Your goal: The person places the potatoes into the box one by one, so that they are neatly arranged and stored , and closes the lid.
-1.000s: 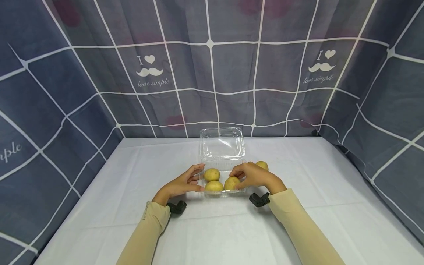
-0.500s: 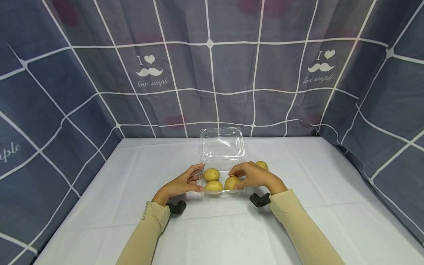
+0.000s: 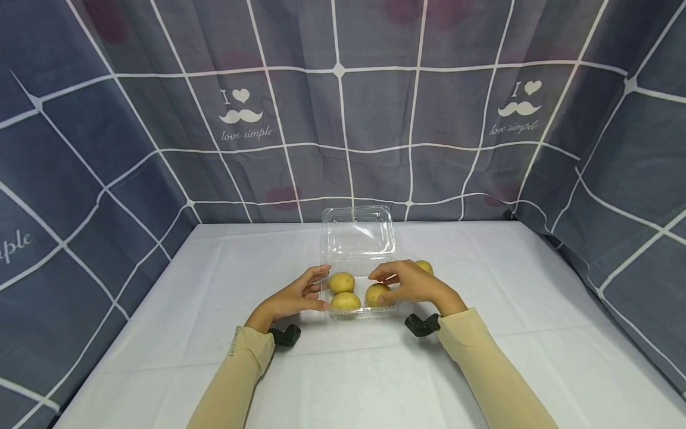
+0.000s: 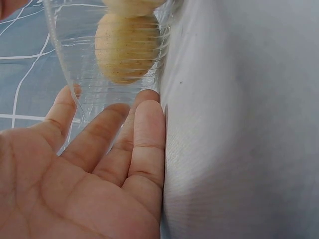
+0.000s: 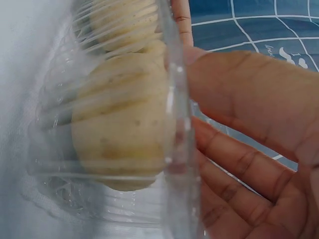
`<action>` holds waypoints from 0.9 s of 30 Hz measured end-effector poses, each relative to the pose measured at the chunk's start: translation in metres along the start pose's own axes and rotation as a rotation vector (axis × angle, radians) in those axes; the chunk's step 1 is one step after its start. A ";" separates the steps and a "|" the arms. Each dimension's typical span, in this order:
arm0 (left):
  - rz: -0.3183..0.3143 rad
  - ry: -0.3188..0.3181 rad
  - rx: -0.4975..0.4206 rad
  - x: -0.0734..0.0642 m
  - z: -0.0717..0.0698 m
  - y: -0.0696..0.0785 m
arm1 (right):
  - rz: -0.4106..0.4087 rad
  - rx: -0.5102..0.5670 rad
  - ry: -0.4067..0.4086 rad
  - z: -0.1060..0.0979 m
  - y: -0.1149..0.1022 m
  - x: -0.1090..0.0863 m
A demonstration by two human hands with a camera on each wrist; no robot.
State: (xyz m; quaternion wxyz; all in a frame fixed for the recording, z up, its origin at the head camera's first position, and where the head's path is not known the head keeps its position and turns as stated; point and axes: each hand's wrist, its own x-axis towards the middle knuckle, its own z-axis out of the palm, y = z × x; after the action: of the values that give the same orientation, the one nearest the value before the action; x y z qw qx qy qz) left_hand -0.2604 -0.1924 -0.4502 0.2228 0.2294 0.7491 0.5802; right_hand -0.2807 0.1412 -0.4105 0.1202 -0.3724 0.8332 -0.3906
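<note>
A clear plastic clamshell container (image 3: 359, 312) stands with its lid raised at the back. Inside it sit two potatoes on the left, a rear potato (image 3: 341, 283) and a front potato (image 3: 345, 301); a third potato (image 3: 377, 295) lies at the front right. My left hand (image 3: 296, 296) has its extended fingertips against the container's left side, seen too in the left wrist view. My right hand (image 3: 412, 283) hovers over the right side, its thumb at the third potato and the front rim, its other fingers loosely stretched above. In the right wrist view that potato (image 5: 122, 124) shows through the ribbed wall.
Another potato (image 3: 424, 266) lies on the white tablecloth (image 3: 354, 375) behind my right hand, partly hidden by it. The transparent lid (image 3: 359, 232) leans back near the grey checked curtain (image 3: 375, 107), which encloses the table's back and sides.
The third potato has shifted slightly to the right in the container. My right fingers have lifted a little off it. My left hand has stayed in place.
</note>
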 end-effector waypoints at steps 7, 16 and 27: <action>0.007 -0.011 -0.002 0.001 -0.001 -0.001 | -0.024 0.045 0.107 0.001 0.005 -0.007; 0.000 -0.009 0.002 0.001 0.000 -0.001 | -0.026 0.169 0.256 -0.001 0.007 -0.014; -0.004 -0.006 0.006 0.001 0.000 0.000 | 0.000 0.182 0.443 -0.016 0.019 -0.025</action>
State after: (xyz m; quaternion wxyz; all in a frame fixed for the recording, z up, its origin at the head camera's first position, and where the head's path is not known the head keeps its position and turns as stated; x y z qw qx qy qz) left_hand -0.2609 -0.1922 -0.4502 0.2257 0.2304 0.7505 0.5768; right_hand -0.2816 0.1760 -0.4161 -0.0324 -0.2653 0.8005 -0.5364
